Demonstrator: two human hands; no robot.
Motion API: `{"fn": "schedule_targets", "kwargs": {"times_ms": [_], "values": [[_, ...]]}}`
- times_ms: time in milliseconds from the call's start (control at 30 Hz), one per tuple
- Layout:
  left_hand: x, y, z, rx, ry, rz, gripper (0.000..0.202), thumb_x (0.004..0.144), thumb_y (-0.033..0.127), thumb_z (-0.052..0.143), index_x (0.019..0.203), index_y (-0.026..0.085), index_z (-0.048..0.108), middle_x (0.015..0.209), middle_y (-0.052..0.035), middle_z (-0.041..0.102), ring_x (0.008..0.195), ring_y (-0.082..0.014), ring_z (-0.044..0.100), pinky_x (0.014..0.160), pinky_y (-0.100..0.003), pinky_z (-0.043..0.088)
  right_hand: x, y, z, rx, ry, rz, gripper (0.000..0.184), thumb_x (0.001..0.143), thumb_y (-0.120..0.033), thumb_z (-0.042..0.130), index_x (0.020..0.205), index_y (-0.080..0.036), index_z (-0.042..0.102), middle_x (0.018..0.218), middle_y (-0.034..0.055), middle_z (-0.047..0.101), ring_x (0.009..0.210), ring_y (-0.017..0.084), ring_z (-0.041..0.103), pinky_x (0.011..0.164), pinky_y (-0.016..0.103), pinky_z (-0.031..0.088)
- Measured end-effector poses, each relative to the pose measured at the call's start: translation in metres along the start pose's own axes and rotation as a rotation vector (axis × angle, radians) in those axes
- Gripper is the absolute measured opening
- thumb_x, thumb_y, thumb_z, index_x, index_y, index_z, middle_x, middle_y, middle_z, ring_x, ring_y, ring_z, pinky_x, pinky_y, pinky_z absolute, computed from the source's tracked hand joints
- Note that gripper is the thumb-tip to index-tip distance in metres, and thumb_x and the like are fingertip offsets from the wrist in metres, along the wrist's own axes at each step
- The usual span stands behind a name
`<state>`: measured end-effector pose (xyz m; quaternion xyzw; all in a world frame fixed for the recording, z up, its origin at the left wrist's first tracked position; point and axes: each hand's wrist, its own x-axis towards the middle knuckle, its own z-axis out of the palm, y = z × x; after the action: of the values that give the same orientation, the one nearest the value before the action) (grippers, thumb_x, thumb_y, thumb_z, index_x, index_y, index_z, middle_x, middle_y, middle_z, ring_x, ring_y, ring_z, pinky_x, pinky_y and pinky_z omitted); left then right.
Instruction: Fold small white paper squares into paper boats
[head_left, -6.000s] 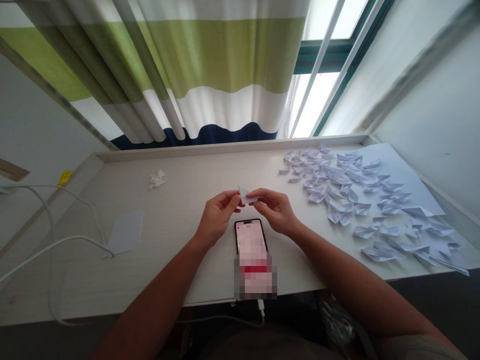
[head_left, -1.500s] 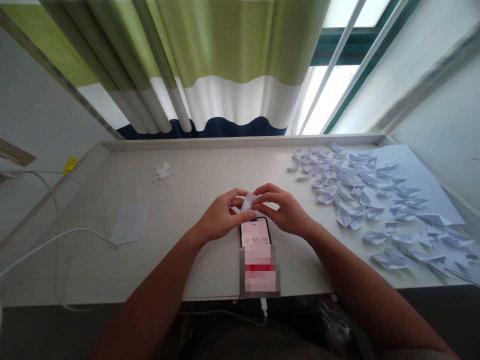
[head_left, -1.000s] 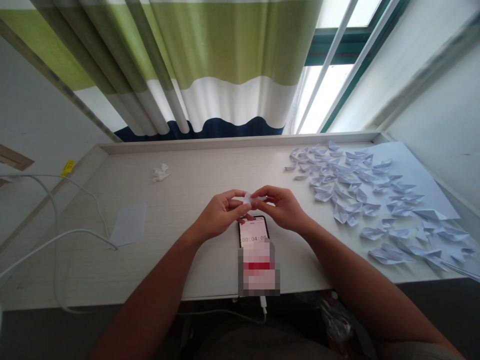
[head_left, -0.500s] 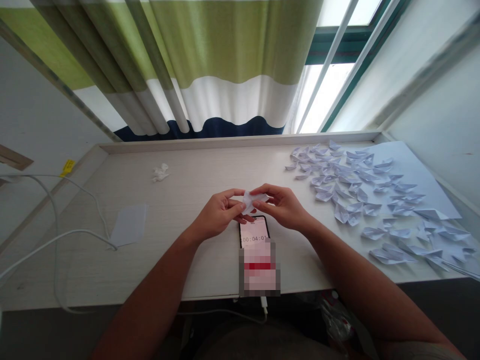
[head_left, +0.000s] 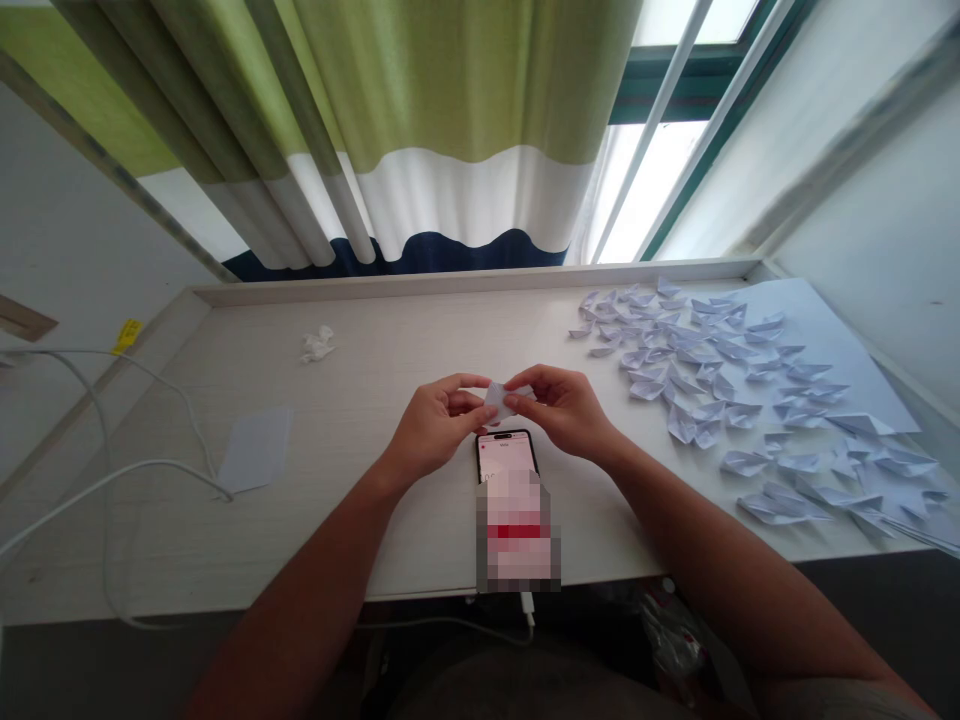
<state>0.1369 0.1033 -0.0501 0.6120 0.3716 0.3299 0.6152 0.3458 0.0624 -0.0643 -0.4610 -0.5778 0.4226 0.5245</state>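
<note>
A small folded piece of white paper [head_left: 498, 400] is held between my two hands, just above the top end of a phone. My left hand [head_left: 439, 420] pinches its left side between thumb and fingers. On the other side, my right hand [head_left: 566, 408] grips the paper with thumb and index finger, hiding part of it. The phone [head_left: 504, 455] lies on the white table [head_left: 405, 330], its lower screen blurred out. Many small folded paper boats [head_left: 675, 345] are spread over the right part of the table.
A stack of white paper sheets [head_left: 255, 450] lies at the left, beside white cables [head_left: 161, 465]. Crumpled tissue [head_left: 318, 345] sits farther back. Large white sheets [head_left: 817, 310] lie under some boats at the right. A curtain [head_left: 465, 100] hangs behind the table.
The paper has turned slightly and shows a more pointed, flatter shape between my fingers. My left fingers have drawn in below it. The view has shifted slightly.
</note>
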Motion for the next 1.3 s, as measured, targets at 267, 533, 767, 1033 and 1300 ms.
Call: {"fn": "schedule_targets", "kwargs": {"times_ms": [267,533,767,1033,1300], "values": [[0.001,-0.001,-0.003,-0.058,-0.048,-0.051,0.047,0.078,0.043,0.092,0.109,0.014,0.074,0.085,-0.0075,0.083,0.075,-0.0236,0.08,0.069,-0.036,0.067,-0.001,0.003,-0.001,0.088,-0.041,0.032,0.035,0.084,-0.041,0.089,0.111,-0.021,0.077,0.074,-0.0011,0.074,0.068,0.015,0.071,0.064,0.029,0.058],[0.0,0.002,0.002,0.048,-0.078,0.023,0.028,0.085,0.042,0.084,0.093,0.015,0.08,0.084,-0.007,0.079,0.071,-0.0167,0.07,0.059,-0.027,0.058,0.002,-0.005,-0.003,0.079,-0.077,0.098,0.037,0.082,-0.053,0.088,0.09,-0.018,0.08,0.08,0.0053,0.08,0.072,0.018,0.075,0.068,0.034,0.062],[0.002,0.001,-0.001,0.302,0.062,0.202,0.019,0.09,0.04,0.079,0.09,0.021,0.081,0.087,-0.0032,0.074,0.08,-0.0176,0.066,0.068,-0.028,0.052,0.002,-0.011,-0.006,-0.272,0.035,-0.056,0.039,0.09,-0.059,0.079,0.08,-0.021,0.076,0.064,-0.0002,0.07,0.061,0.014,0.063,0.061,0.03,0.051],[0.004,0.0,-0.003,0.33,0.226,0.303,0.02,0.086,0.044,0.083,0.09,0.025,0.083,0.088,-0.0031,0.07,0.079,-0.0167,0.062,0.067,-0.028,0.048,0.0,-0.006,-0.005,0.032,-0.105,0.131,0.041,0.094,-0.059,0.075,0.107,-0.02,0.078,0.052,-0.0044,0.066,0.036,0.011,0.056,0.039,0.024,0.043],[0.0,0.0,0.001,0.105,0.094,0.13,0.03,0.087,0.04,0.082,0.112,0.022,0.084,0.07,0.0001,0.072,0.063,-0.0143,0.066,0.06,-0.027,0.054,0.003,0.001,-0.003,0.234,-0.063,0.059,0.032,0.086,-0.047,0.087,0.101,-0.021,0.079,0.09,0.0034,0.082,0.076,0.019,0.082,0.071,0.034,0.07]]}}
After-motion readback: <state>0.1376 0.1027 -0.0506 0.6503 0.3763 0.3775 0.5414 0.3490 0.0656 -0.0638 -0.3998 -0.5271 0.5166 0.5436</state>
